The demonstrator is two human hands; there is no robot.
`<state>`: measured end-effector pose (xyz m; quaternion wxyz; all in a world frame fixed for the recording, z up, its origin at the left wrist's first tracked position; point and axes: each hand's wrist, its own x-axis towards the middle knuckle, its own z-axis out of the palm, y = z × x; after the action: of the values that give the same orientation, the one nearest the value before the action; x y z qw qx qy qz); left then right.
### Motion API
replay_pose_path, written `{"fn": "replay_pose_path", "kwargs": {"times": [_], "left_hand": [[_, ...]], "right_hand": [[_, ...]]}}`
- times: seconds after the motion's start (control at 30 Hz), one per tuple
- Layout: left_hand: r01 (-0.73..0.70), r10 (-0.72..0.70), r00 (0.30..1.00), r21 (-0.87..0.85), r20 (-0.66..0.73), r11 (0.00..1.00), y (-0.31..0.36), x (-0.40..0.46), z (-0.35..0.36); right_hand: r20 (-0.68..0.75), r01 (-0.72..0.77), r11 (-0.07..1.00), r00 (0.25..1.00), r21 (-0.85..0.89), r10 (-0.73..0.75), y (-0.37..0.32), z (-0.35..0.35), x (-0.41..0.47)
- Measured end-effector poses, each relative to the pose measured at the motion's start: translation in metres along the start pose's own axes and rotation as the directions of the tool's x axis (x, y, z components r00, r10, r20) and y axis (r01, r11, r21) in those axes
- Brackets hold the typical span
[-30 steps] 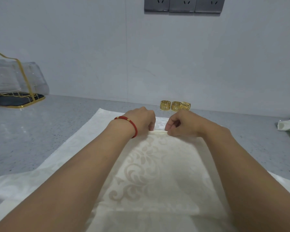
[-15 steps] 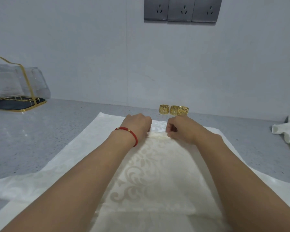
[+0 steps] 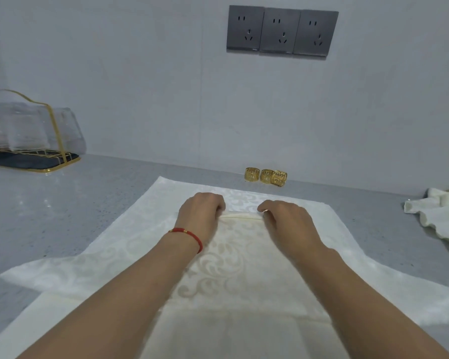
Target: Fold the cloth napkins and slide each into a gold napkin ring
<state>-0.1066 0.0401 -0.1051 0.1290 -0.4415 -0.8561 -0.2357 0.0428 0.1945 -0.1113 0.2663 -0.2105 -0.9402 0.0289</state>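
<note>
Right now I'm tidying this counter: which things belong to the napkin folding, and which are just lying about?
In use:
cream napkin, its far fold gripped by left hand and right hand
gold napkin rings
finished napkins

Lying about:
glass rack
wall sockets

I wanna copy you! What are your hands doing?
Left hand: pinching the napkin's folded edge.
Right hand: pinching the same edge.

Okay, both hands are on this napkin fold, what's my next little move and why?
Probably roll the pinched fold one more turn toward you. The left hand and right hand grip its ends, most of the napkin lies flat, and the rings wait behind.
</note>
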Motion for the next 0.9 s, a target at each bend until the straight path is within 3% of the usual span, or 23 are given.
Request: {"fn": "replay_pose_path", "kwargs": {"times": [0.13, 0.23, 0.47, 0.63, 0.8, 0.9], "left_hand": [[-0.011, 0.011, 1.000, -0.020, 0.001, 1.000, -0.005, 0.002, 0.006], [-0.042, 0.041, 0.999, 0.090, 0.014, 0.995, -0.006, 0.005, 0.010], [-0.169, 0.180, 0.984, 0.284, -0.011, 0.944, -0.004, -0.004, -0.001], [-0.176, 0.146, 0.973, 0.171, 0.177, 0.969, -0.003, -0.006, -0.017], [-0.010, 0.031, 0.992, -0.169, 0.123, 0.986, -0.014, -0.009, -0.019], [0.045, -0.024, 0.994, -0.202, 0.104, 0.978, -0.018, -0.008, -0.016]], "right_hand": [[-0.021, -0.117, 0.979, 0.992, 0.166, 0.123, 0.006, 0.007, 0.000], [0.045, -0.097, 0.989, 0.995, 0.114, 0.093, 0.009, 0.012, 0.003], [-0.007, -0.018, 0.999, 1.000, -0.044, 0.017, 0.005, 0.002, -0.003], [0.070, 0.016, 0.999, 0.997, -0.028, -0.014, 0.007, -0.005, -0.011], [0.036, -0.078, 0.990, 0.997, 0.120, 0.074, 0.008, 0.001, -0.008], [0.114, -0.096, 0.986, 0.990, 0.139, 0.080, 0.012, 0.000, -0.009]]}}
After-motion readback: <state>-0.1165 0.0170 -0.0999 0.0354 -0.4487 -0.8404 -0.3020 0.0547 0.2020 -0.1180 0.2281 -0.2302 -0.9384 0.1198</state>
